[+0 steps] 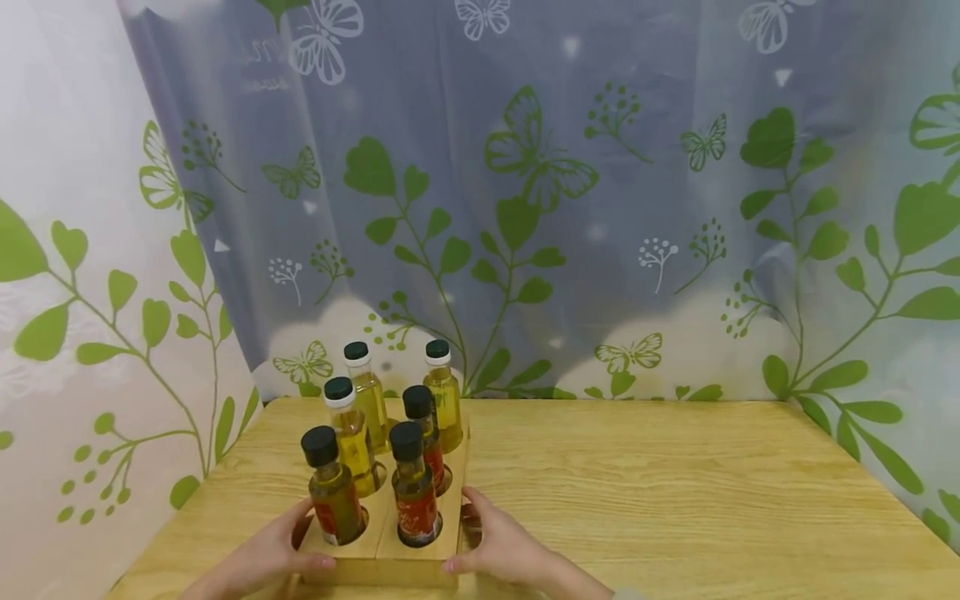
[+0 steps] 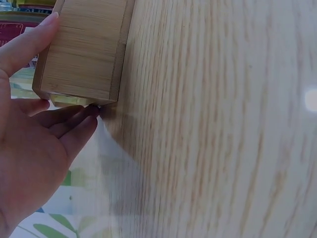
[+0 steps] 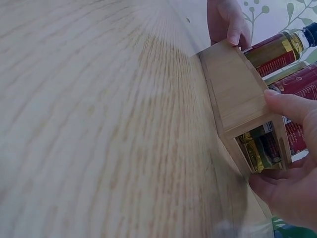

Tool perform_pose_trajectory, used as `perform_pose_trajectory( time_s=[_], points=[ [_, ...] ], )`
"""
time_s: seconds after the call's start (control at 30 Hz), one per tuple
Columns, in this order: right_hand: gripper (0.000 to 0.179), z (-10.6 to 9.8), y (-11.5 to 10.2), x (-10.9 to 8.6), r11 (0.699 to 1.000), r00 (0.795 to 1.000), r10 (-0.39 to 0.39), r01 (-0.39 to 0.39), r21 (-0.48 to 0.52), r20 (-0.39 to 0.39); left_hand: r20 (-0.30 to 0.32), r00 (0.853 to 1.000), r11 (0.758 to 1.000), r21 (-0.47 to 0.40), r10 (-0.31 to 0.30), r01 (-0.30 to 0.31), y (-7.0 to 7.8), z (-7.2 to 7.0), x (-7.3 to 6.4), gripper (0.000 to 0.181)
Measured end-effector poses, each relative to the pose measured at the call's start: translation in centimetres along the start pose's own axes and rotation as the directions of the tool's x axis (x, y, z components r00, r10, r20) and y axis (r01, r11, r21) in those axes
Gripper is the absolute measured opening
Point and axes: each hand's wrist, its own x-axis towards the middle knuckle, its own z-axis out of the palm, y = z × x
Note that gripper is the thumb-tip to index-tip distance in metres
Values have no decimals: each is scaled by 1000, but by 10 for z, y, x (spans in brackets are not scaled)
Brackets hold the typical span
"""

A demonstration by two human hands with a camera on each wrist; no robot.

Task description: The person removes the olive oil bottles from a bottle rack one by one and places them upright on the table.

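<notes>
A light wooden bottle rack stands at the table's near left, with bottles upright in round holes in two rows. My left hand grips its near left corner, thumb on the front face, other fingers along the side. At the opposite corner my right hand holds on likewise; in the right wrist view its thumb presses the front's upper edge. Nearest are two dark-capped bottles with red labels, one left and one right. A similar bottle and several yellow oil bottles stand behind.
The wood-grained table stretches away to the right of the rack. A patterned curtain with leaves and butterflies hangs along the table's back edge, and a pale printed sheet borders the left side.
</notes>
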Motion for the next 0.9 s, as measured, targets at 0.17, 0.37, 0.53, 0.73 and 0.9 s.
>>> perform_pose_trajectory(
  time_s=[0.17,0.37,0.53,0.73,0.9],
  points=[
    [93,-1,0,1,1000,1000,3,-3,-1,7,18,1000,1000,-9,8,-8,0,-1,0,96],
    [92,0,1,1,996,1000,14,-15,86,14,40,998,999,-9,40,-40,-2,-1,0,94],
    [92,3,3,1,991,1000,18,-19,133,13,68,995,996,-49,76,-73,-5,-2,-1,91],
    [93,2,2,-3,980,1000,26,-26,196,6,140,985,985,-155,99,-77,-7,-6,0,87],
    [93,-4,4,-5,981,1000,15,-18,195,16,167,982,981,-185,88,-56,-4,-4,1,87]
  ],
)
